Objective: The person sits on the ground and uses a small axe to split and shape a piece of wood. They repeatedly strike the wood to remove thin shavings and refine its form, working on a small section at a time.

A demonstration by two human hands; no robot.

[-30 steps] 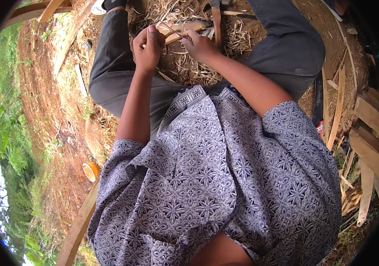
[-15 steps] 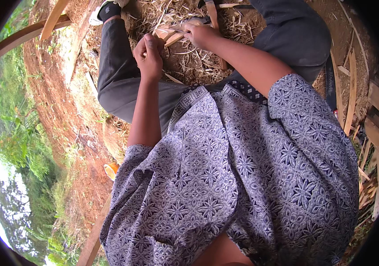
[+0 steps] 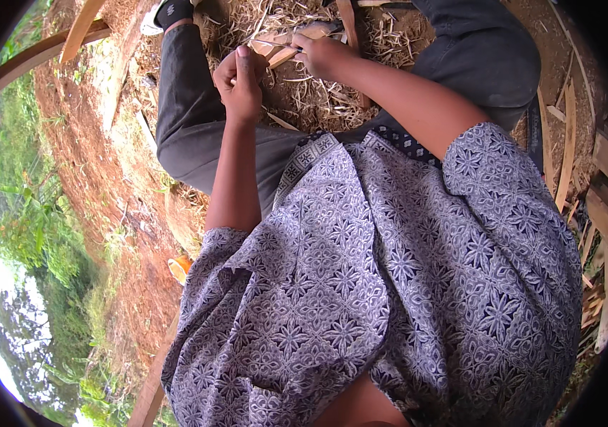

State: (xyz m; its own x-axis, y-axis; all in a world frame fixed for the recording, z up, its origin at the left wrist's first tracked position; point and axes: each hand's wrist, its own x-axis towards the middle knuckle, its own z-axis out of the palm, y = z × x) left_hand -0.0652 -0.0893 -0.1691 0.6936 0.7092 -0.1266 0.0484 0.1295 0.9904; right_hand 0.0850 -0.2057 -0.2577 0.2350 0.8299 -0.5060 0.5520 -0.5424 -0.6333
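Note:
My left hand (image 3: 240, 84) is closed in a fist, thumb on top, above my bent left leg. A small pale end shows at its fingers; the rest of what it grips is hidden. To its right, my right hand (image 3: 320, 57) is closed, its fingers pressed around something thin, either a blade or a strip; I cannot tell which. Just beyond both hands lies a light cut wood piece (image 3: 284, 57) on the ground. Behind the right hand is another pale wood piece (image 3: 316, 30) with a dark end, partly covered.
Wood shavings (image 3: 318, 96) cover the soil between my legs. A brown wooden bar (image 3: 347, 23) stands past my right hand. Long wood strips (image 3: 566, 149) lie at right, near stacked boards (image 3: 606, 213). Curved planks (image 3: 48, 58) are at far left, an orange container (image 3: 178, 268) lower left.
My right hand has shifted slightly left, and my left hand has risen a little with its thumb straighter. The whole view has shifted slightly.

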